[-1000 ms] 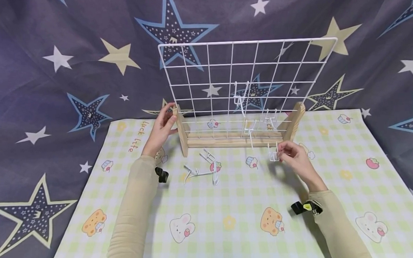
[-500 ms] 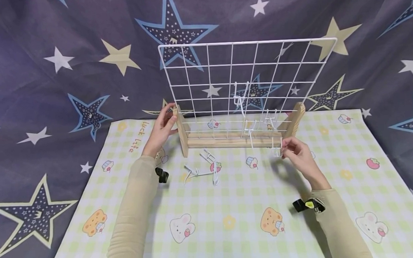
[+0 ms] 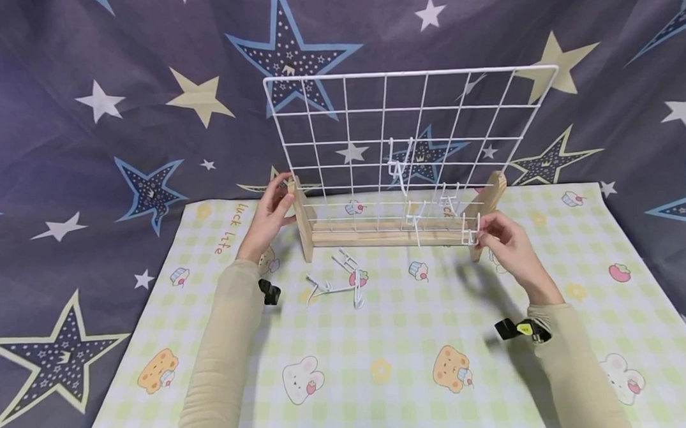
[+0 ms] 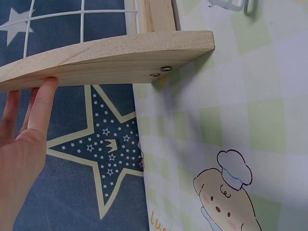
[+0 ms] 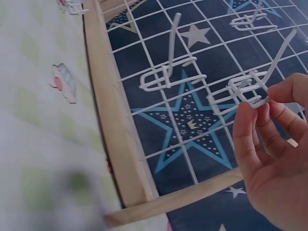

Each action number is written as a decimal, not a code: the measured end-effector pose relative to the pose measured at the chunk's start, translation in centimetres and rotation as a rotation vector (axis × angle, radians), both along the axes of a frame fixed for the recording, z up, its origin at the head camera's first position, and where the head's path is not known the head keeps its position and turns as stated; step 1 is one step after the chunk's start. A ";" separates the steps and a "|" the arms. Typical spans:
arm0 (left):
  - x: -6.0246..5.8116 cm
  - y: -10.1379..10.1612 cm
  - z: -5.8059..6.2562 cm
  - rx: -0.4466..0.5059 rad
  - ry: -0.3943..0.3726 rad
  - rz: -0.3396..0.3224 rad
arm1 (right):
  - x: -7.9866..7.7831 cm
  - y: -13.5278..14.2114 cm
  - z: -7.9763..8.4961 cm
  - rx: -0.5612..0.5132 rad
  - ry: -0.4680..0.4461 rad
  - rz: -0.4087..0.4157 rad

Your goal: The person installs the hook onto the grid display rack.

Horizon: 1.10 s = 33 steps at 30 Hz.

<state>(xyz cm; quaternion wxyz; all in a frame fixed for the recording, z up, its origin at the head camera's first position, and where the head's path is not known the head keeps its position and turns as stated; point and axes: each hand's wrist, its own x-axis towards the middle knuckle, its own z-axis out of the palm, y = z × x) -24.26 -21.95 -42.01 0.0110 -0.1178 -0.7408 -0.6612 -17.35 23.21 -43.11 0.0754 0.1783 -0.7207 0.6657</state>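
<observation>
My left hand grips the left wooden side of a stand that holds up a white wire grid panel. In the left wrist view, a fingertip presses the outer face of the wooden side, while other fingers pass behind it. My right hand pinches a small white wire hook between thumb and fingertips, in front of the grid's lower right corner. The right wrist view shows the held hook overlapping the grid wires. Other white hooks hang on the grid, right of its middle.
Several loose white hooks lie on the checked tablecloth in front of the stand. The stand's wooden base bar joins its two sides. A dark star-print cloth hangs behind the table.
My right hand has moved up and to the right with the hook, from above the tablecloth to the grid's lower right corner. My left hand stays on the wooden side.
</observation>
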 end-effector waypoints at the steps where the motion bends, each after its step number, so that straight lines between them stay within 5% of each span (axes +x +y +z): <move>1: 0.1 0.0 0.1 0.004 -0.005 -0.002 | -0.1 0.1 0.2 -0.001 0.004 -0.004; 8: 1.0 0.5 1.5 0.012 -0.008 -0.017 | -0.4 0.3 1.6 -0.054 0.028 -0.022; 15: 0.1 0.0 0.1 -0.009 0.023 -0.005 | -0.9 0.5 2.4 -0.105 0.035 -0.036; 22: 0.5 0.1 0.7 0.002 -0.005 -0.009 | -1.3 0.7 3.4 -0.130 0.053 -0.048; 33: -0.1 0.0 -0.3 -0.002 0.022 0.003 | -1.9 0.7 4.7 -0.187 0.050 -0.045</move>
